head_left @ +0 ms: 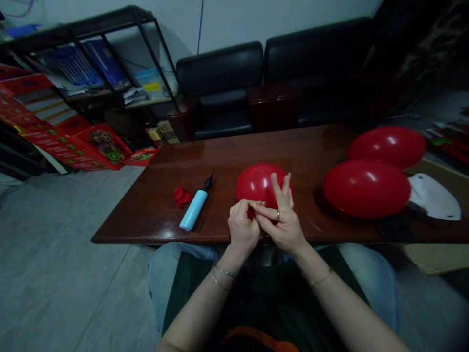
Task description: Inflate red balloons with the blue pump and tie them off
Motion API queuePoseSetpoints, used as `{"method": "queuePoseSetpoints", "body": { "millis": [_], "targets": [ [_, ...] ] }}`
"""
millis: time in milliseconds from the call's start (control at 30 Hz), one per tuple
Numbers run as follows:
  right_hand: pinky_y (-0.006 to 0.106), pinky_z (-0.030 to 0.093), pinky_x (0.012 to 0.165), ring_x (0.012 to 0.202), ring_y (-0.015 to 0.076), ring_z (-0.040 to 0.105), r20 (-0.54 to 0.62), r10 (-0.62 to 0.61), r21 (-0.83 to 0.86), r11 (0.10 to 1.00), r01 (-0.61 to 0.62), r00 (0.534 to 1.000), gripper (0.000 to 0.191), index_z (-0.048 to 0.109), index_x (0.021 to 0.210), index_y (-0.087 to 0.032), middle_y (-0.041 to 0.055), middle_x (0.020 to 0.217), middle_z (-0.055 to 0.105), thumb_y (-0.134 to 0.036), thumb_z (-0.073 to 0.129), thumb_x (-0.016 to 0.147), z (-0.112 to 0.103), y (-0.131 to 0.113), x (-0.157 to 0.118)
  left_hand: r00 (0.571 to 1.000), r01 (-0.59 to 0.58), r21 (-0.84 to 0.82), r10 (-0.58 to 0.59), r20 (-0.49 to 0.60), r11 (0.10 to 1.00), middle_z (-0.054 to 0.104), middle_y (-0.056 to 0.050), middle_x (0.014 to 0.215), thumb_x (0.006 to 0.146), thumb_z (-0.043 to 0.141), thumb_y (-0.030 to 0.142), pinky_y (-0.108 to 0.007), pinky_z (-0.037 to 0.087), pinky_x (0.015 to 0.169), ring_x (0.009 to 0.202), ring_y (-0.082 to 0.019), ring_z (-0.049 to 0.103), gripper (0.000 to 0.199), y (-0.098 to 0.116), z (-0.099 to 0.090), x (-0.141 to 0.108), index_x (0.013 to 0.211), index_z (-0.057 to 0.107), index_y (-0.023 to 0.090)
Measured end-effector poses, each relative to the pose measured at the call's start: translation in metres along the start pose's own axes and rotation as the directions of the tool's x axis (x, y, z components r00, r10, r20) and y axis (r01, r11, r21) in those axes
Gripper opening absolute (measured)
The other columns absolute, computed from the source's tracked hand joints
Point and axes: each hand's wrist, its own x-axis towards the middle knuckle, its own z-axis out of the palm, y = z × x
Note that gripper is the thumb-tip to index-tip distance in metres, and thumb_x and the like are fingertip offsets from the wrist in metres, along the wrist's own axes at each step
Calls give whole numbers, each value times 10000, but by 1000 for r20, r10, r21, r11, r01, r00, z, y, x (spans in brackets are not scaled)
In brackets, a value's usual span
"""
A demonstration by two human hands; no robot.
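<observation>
A red inflated balloon point(256, 182) is at the table's front edge, right behind my two hands. My left hand point(244, 225) is closed, its thumb and fingers pinched at the balloon's neck. My right hand point(284, 220) meets it there, thumb and index finger pinching at the neck while its other fingers stretch upward. The neck itself is mostly hidden by my fingers. To the left lies a light-blue hand pump point(194, 210) with a black nozzle. Beside the pump is a small pile of limp red balloons point(182, 196).
Two more inflated red balloons point(366, 188) rest at the table's right, by a white item point(434, 196). Brown wooden table point(154, 215) spans the front. Behind it stand black sofas point(223, 73); a metal shelf point(135, 19) and red boxes point(69, 132) are at the left.
</observation>
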Motion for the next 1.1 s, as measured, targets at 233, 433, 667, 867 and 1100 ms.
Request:
{"method": "queuePoseSetpoints", "body": {
  "millis": [233,433,667,867,1100],
  "targets": [
    [696,262,1191,1561,391,125,-352,-129,-281,959,27,927,385,703,1210,-400,-71,1675,232,-201,661,883,5,14,1,1000,19,-27,-19,-23,999,719,-25,852,908,624,187,-294,509,775,829,-172,676,26,4,6,-8,900,646,197],
    [691,347,1122,1490,379,332,-365,-54,-254,966,-43,929,256,749,1126,-368,22,1520,521,-379,717,873,5,26,6,999,-36,-54,35,-23,998,720,-24,837,920,638,218,-300,510,791,829,-173,670,48,2,3,-8,878,654,200],
    [689,356,1096,1440,365,414,-227,28,-118,991,-57,974,235,778,1034,-329,52,1449,596,-457,745,840,-9,32,3,999,21,-135,-17,32,991,744,-15,882,920,639,215,-295,522,818,871,-167,689,40,-10,-8,2,917,679,216],
    [561,412,1057,1170,287,617,-399,-10,-81,996,-25,917,128,721,781,-256,40,1043,759,-363,752,845,-2,15,11,988,-156,1,156,11,988,735,-15,840,887,604,112,-324,520,857,856,-177,681,114,-4,-4,-1,868,658,211],
    [501,370,1104,1211,259,596,-126,-71,-32,997,67,989,103,697,868,-277,18,1107,720,-303,613,923,-17,17,18,986,-165,43,164,25,985,739,-16,832,911,601,167,-340,522,857,841,-182,690,93,-3,-9,1,865,662,220]
  ]
}}
